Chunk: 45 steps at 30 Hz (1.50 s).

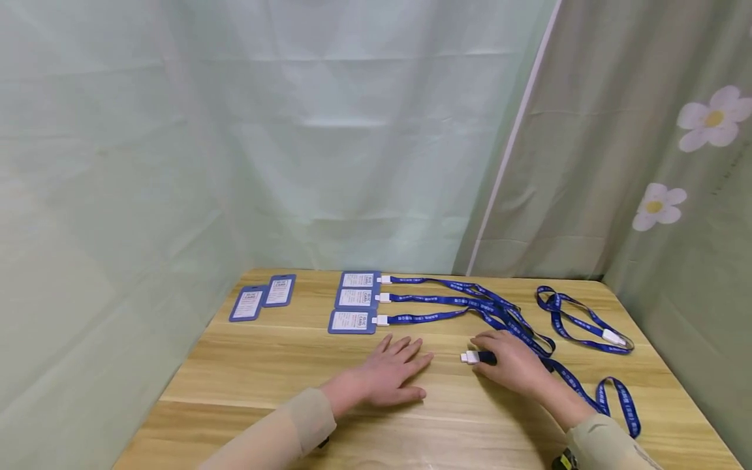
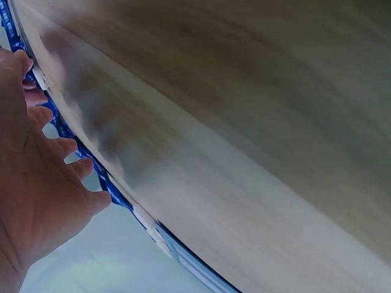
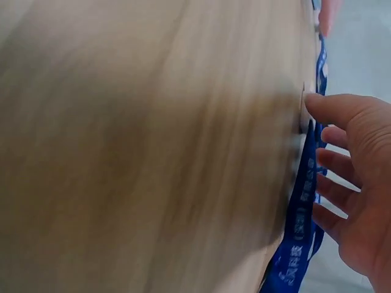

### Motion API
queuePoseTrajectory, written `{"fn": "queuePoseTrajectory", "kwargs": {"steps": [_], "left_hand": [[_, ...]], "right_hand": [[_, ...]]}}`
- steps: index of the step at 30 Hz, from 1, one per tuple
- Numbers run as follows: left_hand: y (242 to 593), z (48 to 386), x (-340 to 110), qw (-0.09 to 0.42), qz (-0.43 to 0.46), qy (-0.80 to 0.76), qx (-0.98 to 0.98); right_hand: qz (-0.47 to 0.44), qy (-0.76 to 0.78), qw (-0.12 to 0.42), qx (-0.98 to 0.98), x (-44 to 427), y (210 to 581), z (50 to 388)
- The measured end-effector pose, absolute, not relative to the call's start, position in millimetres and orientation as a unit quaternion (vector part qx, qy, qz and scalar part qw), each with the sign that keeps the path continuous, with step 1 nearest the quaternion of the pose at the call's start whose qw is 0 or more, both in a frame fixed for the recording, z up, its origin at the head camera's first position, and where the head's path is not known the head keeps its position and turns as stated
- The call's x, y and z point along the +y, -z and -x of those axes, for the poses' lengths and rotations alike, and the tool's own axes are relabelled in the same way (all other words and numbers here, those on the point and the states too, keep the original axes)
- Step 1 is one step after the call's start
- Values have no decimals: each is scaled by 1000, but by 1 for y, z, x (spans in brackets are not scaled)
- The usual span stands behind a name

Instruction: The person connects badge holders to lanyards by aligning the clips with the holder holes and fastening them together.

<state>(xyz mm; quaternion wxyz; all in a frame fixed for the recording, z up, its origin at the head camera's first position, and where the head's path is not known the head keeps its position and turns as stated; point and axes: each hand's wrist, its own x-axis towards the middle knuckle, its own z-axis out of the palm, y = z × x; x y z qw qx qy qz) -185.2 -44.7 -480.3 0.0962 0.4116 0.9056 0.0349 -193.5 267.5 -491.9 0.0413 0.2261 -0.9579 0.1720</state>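
My right hand [image 1: 511,362] pinches a blue lanyard near its white clip [image 1: 470,357], which points left. Its printed strap [image 3: 296,229] trails out under the hand toward the right and ends in a loop [image 1: 625,408]. To the left, my left hand [image 1: 384,373] is spread palm down low over the table, its fingers straight and holding nothing; whether it touches the wood I cannot tell. Beyond it, three blue badge holders [image 1: 351,322] with white cards lie stacked in a column. Each is joined to the white clip [image 1: 382,320] of a blue lanyard running right.
Two blue badge holders [image 1: 247,304] without straps lie at the table's back left. Another looped lanyard [image 1: 587,326] lies at the back right. Pale curtains [image 1: 352,163] rise behind and beside the wooden table [image 1: 282,365].
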Motion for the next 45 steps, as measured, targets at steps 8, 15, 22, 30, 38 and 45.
{"fn": "queuePoseTrajectory", "kwargs": {"steps": [8, 15, 22, 30, 38, 45], "left_hand": [[479, 185, -61, 86, -396, -64, 912], [474, 195, -83, 76, -361, -77, 926], [474, 222, -137, 33, -266, -74, 961], [477, 249, -210, 31, -132, -57, 989], [482, 262, -248, 48, -48, -69, 995], [482, 264, -254, 81, -30, -78, 993]], "right_hand": [[-220, -172, 34, -960, 269, 500, 195], [-220, -187, 34, -957, 266, 502, 195], [-209, -188, -2, -960, 266, 499, 195], [-217, -195, -3, -956, 268, 498, 195], [-219, -207, -13, -953, 270, 497, 193], [-214, -219, -21, -952, 270, 498, 193]]}}
